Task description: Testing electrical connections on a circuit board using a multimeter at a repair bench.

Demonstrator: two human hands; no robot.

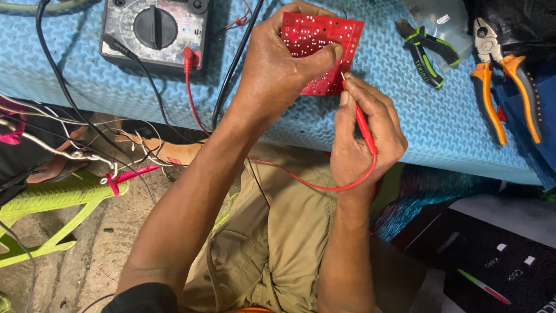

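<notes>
near the desk's front edge, the left hand [278, 69] is gripping the red circuit board [318, 40] while the right hand [362, 142] is pinching the red probe [364, 124], whose tip could be slipping and bridging solder points.

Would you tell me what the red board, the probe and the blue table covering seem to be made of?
Red circuit board: looks like rigid laminate with a glossy red coating, dotted with silvery solder points. Red probe: apparently smooth moulded plastic with a thin metal tip and a flexible rubbery lead. Blue covering: probably soft foam or woven matting, judging by its wavy, matte texture.
</notes>
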